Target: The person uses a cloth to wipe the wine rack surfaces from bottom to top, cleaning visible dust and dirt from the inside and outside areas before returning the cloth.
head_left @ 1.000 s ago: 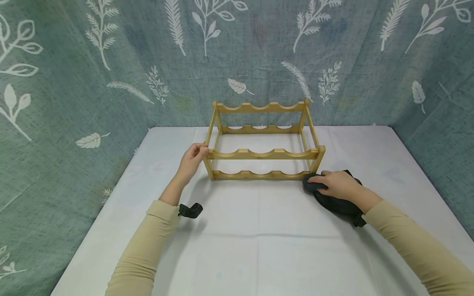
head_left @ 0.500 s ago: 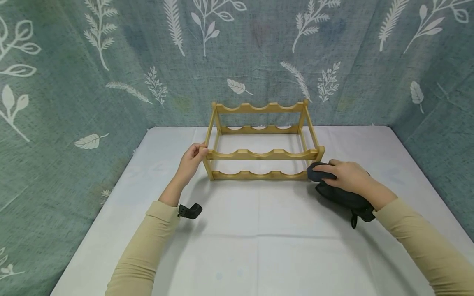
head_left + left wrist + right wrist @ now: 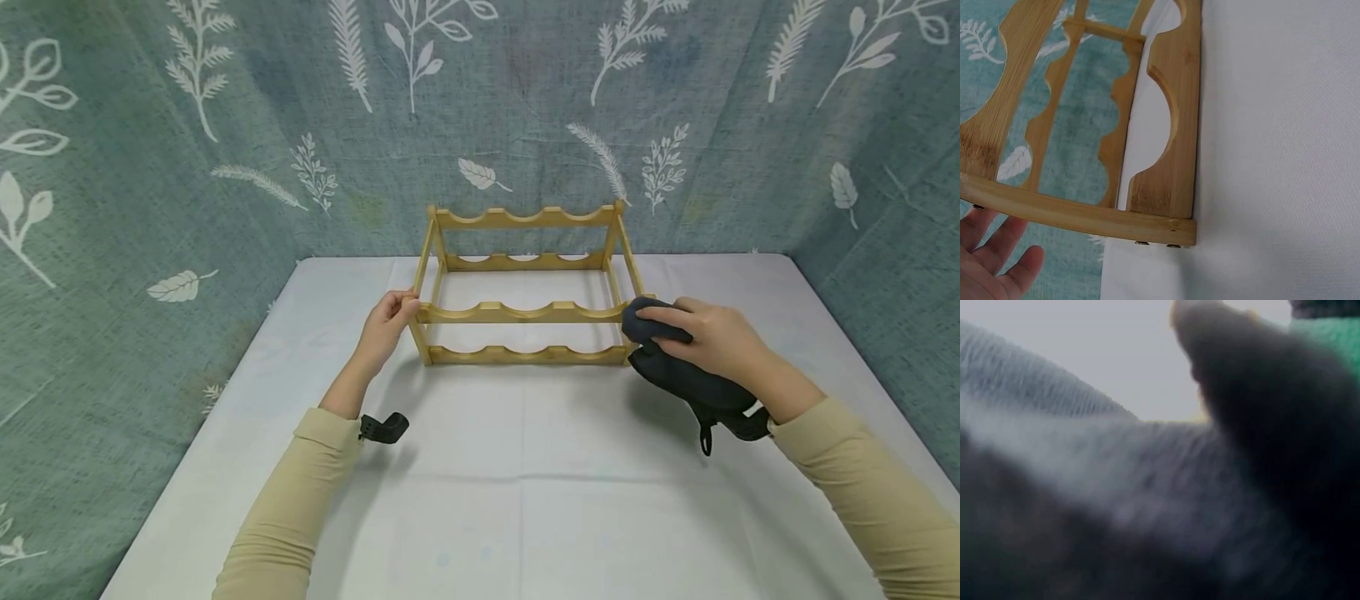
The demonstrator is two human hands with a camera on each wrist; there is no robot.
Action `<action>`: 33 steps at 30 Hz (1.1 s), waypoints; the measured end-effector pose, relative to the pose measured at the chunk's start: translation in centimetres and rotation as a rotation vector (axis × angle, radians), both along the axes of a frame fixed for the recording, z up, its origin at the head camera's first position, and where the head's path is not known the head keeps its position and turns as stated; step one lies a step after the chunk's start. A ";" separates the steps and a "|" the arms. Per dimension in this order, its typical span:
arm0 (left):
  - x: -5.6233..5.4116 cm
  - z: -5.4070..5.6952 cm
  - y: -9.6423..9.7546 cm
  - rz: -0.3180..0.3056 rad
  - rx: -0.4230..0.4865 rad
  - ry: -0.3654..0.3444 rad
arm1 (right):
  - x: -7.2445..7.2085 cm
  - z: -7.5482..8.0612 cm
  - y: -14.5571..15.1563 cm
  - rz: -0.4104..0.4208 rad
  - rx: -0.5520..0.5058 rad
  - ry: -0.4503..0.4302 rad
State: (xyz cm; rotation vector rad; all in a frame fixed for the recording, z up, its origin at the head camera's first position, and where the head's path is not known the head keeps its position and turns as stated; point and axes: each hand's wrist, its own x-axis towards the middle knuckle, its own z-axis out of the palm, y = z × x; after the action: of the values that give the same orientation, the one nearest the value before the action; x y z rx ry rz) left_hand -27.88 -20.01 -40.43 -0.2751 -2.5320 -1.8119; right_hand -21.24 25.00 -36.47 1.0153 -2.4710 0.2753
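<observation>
A light wooden wine rack [image 3: 525, 313] with scalloped rails stands toward the back of the white table. My left hand [image 3: 387, 323] holds its upper front left corner between thumb and fingers. In the left wrist view, lower fingers [image 3: 1001, 247] lie against the outer side of the end frame. My right hand [image 3: 716, 337] grips a soft dark cloth item [image 3: 693, 385], navy and rounded at one end, black at the other, with a small hanging loop. It hangs above its shadow and overlaps the rack's front right corner. Blurred dark ribbed fabric [image 3: 1035, 387] fills much of the right wrist view.
The white-covered table [image 3: 517, 517] stretches in front of the rack. A blue-green curtain [image 3: 525, 125] with white leaf prints closes off the back and both sides. A black wrist camera [image 3: 384, 427] sticks out from the left wrist.
My right hand has raised the dark cloth item from the table to the rack's front right corner, and its loop now dangles. The left hand keeps its place on the rack.
</observation>
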 end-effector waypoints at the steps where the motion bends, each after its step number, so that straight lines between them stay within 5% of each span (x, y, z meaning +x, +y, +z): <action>1: 0.0 0.0 0.0 0.001 0.002 -0.002 | 0.1 0.0 -0.2 -0.003 0.002 0.003; 18: 0.1 0.0 0.0 0.010 0.009 0.017 | -1.1 -3.1 -7.4 -0.098 0.004 0.015; 25: 2.0 2.5 0.9 0.002 0.012 -0.002 | -1.7 -2.9 -9.4 -0.062 -0.031 0.050; 33: 2.1 2.6 1.0 0.006 0.027 -0.015 | -2.1 -2.7 -13.1 -0.032 0.004 0.070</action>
State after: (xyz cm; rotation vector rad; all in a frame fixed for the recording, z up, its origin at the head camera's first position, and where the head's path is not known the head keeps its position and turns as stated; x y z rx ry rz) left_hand -25.78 -18.97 -37.85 -0.2541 -2.5125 -1.8518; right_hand -23.35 11.85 -39.22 0.9698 -2.4232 0.2202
